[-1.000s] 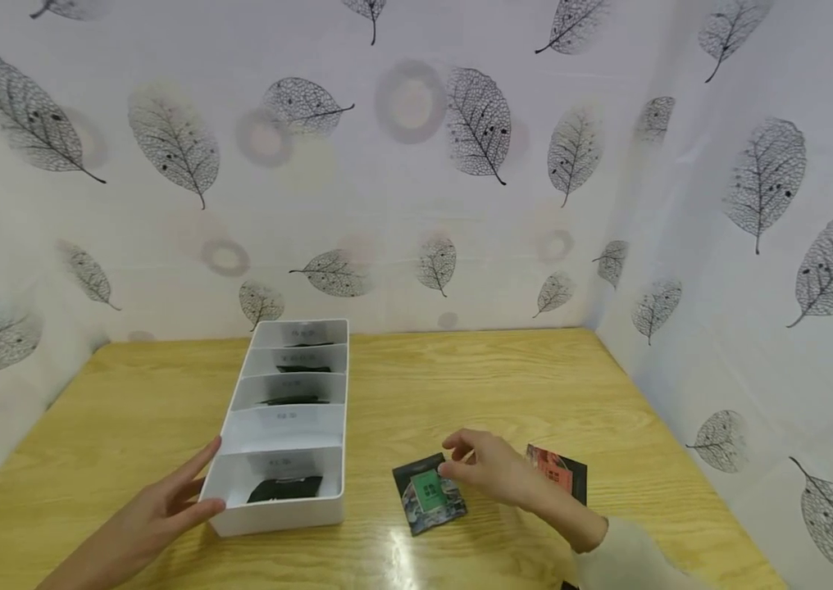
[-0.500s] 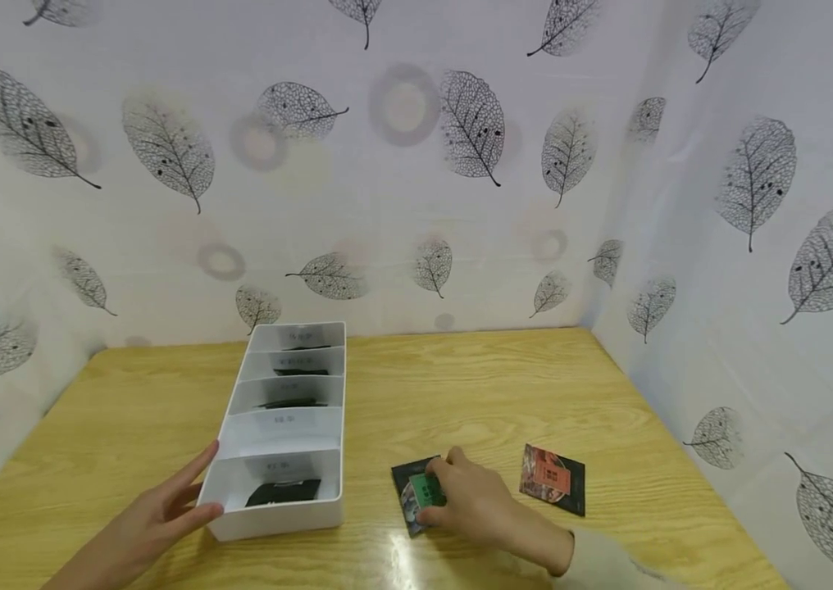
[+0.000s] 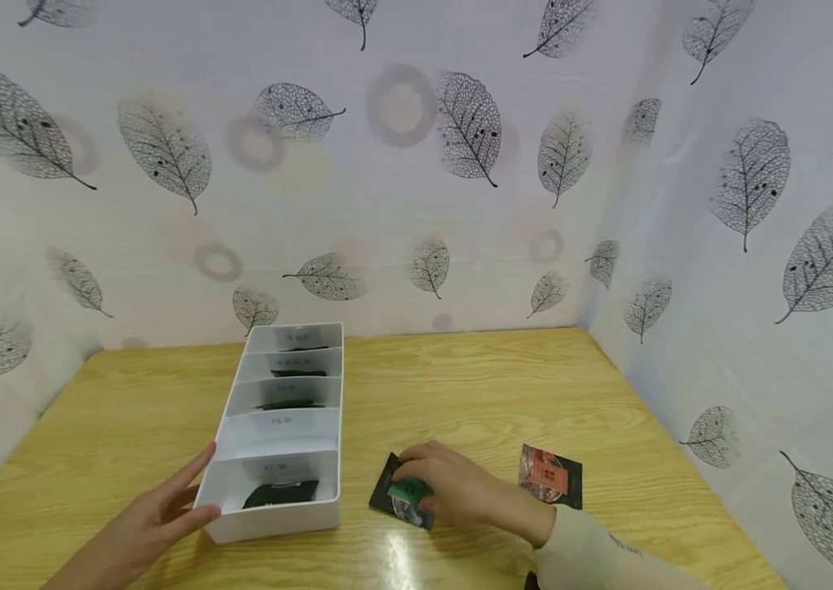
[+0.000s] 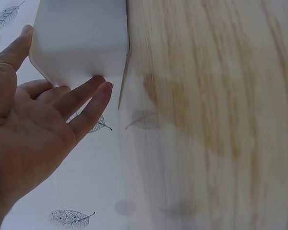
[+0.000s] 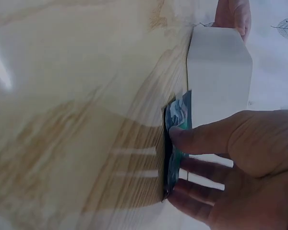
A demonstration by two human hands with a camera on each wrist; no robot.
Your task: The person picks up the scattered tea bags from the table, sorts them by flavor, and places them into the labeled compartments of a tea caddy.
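My right hand [image 3: 453, 483] pinches a small dark sachet with a green label [image 3: 407, 510] between thumb and fingers, low over the wooden table. In the right wrist view this sachet [image 5: 177, 112] bows slightly, the thumb across its printed face. A long white divided box [image 3: 276, 521] stands on the table to the left. At its near left corner my left hand [image 3: 158, 520] holds the wall, thumb on the front and fingers along the side. Dark sachets [image 3: 279, 493] lie in several compartments; the second from the front shows none. Compartment walls bear dark writing too blurred to read.
A dark sachet with a red label [image 3: 551, 474] lies right of my right hand, its lower edge partly behind the forearm. A black object [image 3: 531, 581] peeks out at the bottom beside the sleeve. Leaf-patterned cloth [image 3: 402, 188] encloses the back and sides of the table [image 3: 461, 385].
My right hand came down onto the green-labelled sachet, took hold of it, and shifted it slightly left while turning it. The left hand stays on the box corner.
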